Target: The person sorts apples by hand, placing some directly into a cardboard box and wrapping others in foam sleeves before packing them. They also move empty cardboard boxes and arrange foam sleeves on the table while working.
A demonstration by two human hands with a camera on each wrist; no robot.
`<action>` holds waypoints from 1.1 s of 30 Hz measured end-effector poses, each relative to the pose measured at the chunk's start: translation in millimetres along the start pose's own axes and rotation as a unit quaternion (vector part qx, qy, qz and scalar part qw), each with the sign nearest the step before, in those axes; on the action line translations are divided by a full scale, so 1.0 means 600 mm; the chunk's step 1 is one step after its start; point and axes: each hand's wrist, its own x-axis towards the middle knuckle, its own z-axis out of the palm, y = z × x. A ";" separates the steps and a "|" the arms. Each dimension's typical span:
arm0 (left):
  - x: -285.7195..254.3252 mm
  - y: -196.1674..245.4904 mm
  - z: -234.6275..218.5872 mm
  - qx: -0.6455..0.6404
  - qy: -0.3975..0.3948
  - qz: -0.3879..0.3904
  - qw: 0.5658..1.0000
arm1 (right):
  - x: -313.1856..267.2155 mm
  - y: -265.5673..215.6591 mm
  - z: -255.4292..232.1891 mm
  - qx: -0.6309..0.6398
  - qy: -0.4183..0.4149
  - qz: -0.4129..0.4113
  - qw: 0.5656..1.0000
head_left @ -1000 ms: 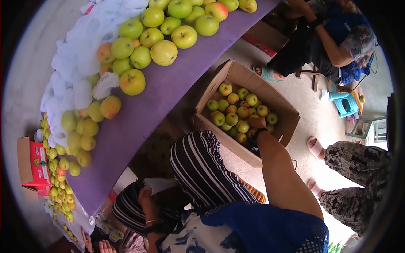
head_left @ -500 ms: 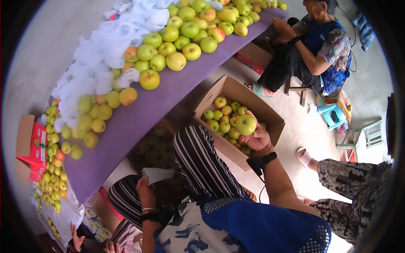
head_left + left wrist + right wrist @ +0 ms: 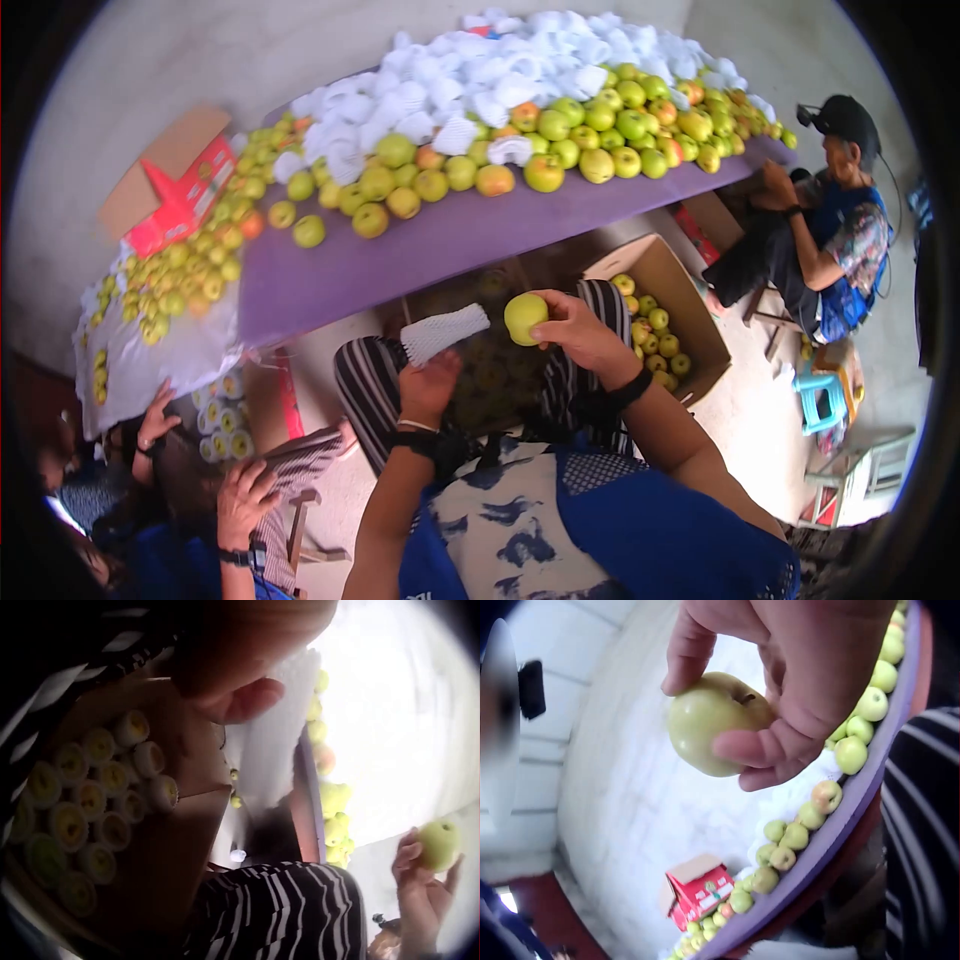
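In the head view my right hand (image 3: pixel 582 335) grips a green apple (image 3: pixel 525 318) above my lap. The right wrist view shows the apple (image 3: pixel 701 724) held between thumb and fingers, its stem hollow uncovered. Beside it, my left hand (image 3: pixel 430 385) holds a white foam net sleeve (image 3: pixel 442 333), which lies flat and points toward the apple. Apple and sleeve are a short gap apart. Seen from the left wrist, the sleeve (image 3: pixel 277 739) hangs past my thumb (image 3: pixel 255 699). Below my hands, between my knees, a box of sleeved apples (image 3: pixel 90 799) stands open.
A purple-covered table (image 3: pixel 400 265) in front bears many apples (image 3: pixel 595 165) and a heap of foam sleeves (image 3: pixel 560 60). To the right stands a cardboard box (image 3: pixel 700 350) of loose apples. A red box (image 3: pixel 190 190) is at the left. People sit on both sides.
My right hand has come up out of the cardboard box with the apple and moved left, over my lap. My left hand has lifted off the knee, bringing the foam sleeve near. The head view has swung left.
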 end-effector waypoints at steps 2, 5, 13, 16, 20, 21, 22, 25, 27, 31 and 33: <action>-0.005 -0.020 0.063 0.012 0.039 0.019 0.999 | 0.045 0.062 0.001 -0.089 0.071 0.037 0.993; -0.011 -0.026 0.087 0.022 0.050 0.001 0.998 | 0.087 0.140 0.005 -0.170 0.121 0.014 0.978; -0.004 -0.029 0.062 0.124 0.060 0.018 0.990 | 0.084 0.178 0.036 -0.338 0.081 -0.080 0.934; -0.004 -0.029 0.062 0.105 0.090 0.008 0.990 | 0.082 0.170 0.023 -0.329 0.060 -0.054 0.941; -0.005 -0.028 0.048 0.117 0.089 -0.004 0.989 | 0.083 0.174 0.017 -0.330 0.003 -0.069 0.941; -0.005 -0.025 0.041 0.125 0.069 -0.003 0.990 | 0.081 0.171 0.017 -0.329 0.003 -0.069 0.942; -0.004 -0.023 0.034 0.133 0.050 -0.002 0.990 | 0.077 0.165 0.016 -0.303 -0.022 -0.040 0.952; -0.002 -0.022 0.017 0.126 0.044 -0.015 0.991 | 0.066 0.142 0.019 -0.251 -0.085 0.022 0.964; -0.001 -0.020 -0.013 0.196 0.030 -0.003 0.980 | 0.060 0.131 0.026 -0.226 -0.123 0.055 0.965; -0.002 -0.022 0.055 0.118 0.099 0.041 0.987 | 0.061 0.137 0.022 -0.385 -0.073 0.074 0.917; 0.001 -0.013 0.054 0.250 0.191 0.129 0.940 | 0.061 0.151 0.010 -0.517 0.056 0.094 0.849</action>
